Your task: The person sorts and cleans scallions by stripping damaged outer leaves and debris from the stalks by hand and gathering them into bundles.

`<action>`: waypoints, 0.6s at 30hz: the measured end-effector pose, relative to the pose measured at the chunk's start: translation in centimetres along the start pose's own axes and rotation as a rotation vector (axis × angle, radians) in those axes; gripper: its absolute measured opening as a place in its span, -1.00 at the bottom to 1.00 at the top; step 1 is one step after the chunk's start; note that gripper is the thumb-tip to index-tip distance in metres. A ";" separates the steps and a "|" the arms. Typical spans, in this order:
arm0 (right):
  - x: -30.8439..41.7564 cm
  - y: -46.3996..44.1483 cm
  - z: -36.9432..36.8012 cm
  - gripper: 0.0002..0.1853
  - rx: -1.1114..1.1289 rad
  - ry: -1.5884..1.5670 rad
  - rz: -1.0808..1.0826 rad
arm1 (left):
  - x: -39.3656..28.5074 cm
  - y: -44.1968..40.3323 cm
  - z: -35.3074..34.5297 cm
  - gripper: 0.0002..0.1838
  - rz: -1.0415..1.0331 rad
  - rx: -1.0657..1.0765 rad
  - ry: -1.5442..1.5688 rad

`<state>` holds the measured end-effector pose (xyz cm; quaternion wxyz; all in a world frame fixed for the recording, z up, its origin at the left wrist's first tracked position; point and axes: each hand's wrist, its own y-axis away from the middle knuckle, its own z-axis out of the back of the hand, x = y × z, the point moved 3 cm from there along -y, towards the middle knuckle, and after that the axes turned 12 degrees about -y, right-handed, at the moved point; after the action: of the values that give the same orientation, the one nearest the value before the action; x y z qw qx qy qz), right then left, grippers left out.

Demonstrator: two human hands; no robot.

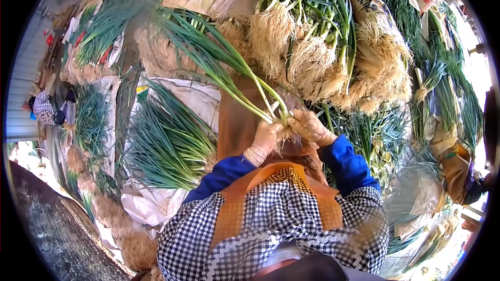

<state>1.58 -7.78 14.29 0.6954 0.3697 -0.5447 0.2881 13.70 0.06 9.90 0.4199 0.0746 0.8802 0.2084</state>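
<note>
A few long green onions [229, 65] point up and to the left, their white root ends between my two hands. My left hand [266, 138] is closed around the lower stalks. Close beside it, my right hand [308, 125] grips the root end with bent fingers. Thin roots hang below the fingers. Both hands look gloved and soiled. Beneath them lies an orange-brown apron [242, 119]. Just beyond the hands are large bundles of onions with shaggy tan roots [312, 62].
On the left, a pile of trimmed-looking green onions [164, 140] lies on white sacking [151, 205]. More onion bundles [107, 34] stand at the upper left. A person in checked clothing [44, 108] is at the far left, another person [461, 174] at the far right.
</note>
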 end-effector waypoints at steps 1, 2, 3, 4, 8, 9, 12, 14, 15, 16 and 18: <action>0.3 0.9 -0.1 -0.78 0.016 -0.240 -0.027 | -1.4 1.2 -1.3 -0.31 0.093 -0.025 -0.054; -0.4 2.0 0.9 -0.74 0.068 -0.240 -0.125 | 0.2 0.6 -0.5 -0.29 0.028 0.038 -0.121; -0.6 3.3 1.7 -0.71 0.124 -0.346 -0.253 | 1.7 -0.1 0.3 -0.27 -0.035 0.106 -0.188; -0.6 4.2 1.9 -0.69 0.174 -0.468 -0.220 | -0.3 1.0 -1.7 -0.23 0.005 0.080 -0.108; -1.8 8.0 1.9 -0.69 0.376 -0.133 0.018 | 0.5 -1.1 -0.1 -0.81 0.062 -0.051 -0.002; -1.8 8.3 2.3 -0.69 0.363 -0.130 0.013 | 1.8 -1.7 0.6 -0.74 0.082 -0.031 -0.058; -1.4 8.2 5.4 -0.79 -0.154 -0.540 -0.080 | 2.4 -0.4 -0.4 -0.57 0.239 0.246 0.089; -1.1 7.2 4.0 -0.84 -0.049 -0.601 -0.070 | 3.5 -0.8 -0.6 -0.62 0.327 0.299 0.174; -1.4 6.5 2.7 -0.84 0.026 -0.576 -0.097 | 4.3 -1.6 -0.6 -0.63 0.384 0.196 0.219; -1.6 6.2 1.4 -0.84 0.074 -0.589 -0.133 | 1.0 -0.7 -3.4 -0.67 0.314 0.162 0.135; -2.0 6.2 0.6 -0.81 0.045 -0.595 -0.184 | 2.7 -2.6 -2.0 -0.73 0.286 0.126 0.032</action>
<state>-4.23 -4.76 13.72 0.5204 0.5006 -0.6821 0.1151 10.58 -2.03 8.04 0.3663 0.2218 0.8786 0.2116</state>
